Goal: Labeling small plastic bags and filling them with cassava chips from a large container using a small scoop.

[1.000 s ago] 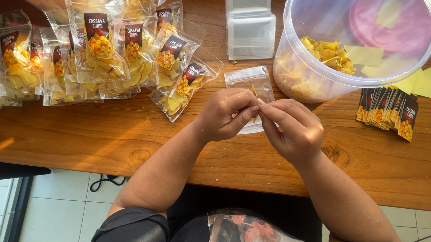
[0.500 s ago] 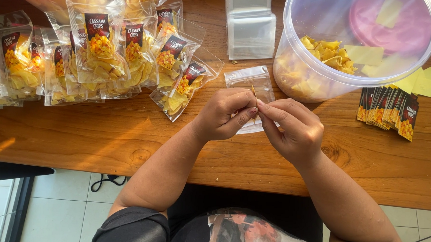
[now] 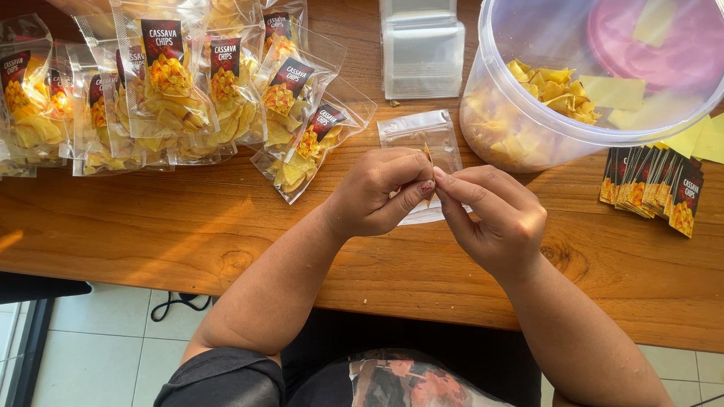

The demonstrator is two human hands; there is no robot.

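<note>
My left hand (image 3: 375,192) and my right hand (image 3: 496,217) meet over the wooden table (image 3: 173,236), fingertips pinched together on a small thin yellowish piece, seemingly a label sticker (image 3: 427,155). Under them lies an empty clear zip pouch (image 3: 426,141), flat on the table. A big clear plastic tub (image 3: 545,114) holding yellow chips stands just beyond my right hand. A fanned stack of dark printed labels (image 3: 656,188) lies to the right.
Several filled, labelled chip pouches (image 3: 163,97) are piled at the left of the table. A stack of empty clear pouches (image 3: 422,43) sits at the back. Yellow paper scraps (image 3: 711,137) lie by the tub. The table's near edge is at my lap.
Both hands stay pinched together over the empty pouch; only slight finger movement shows.
</note>
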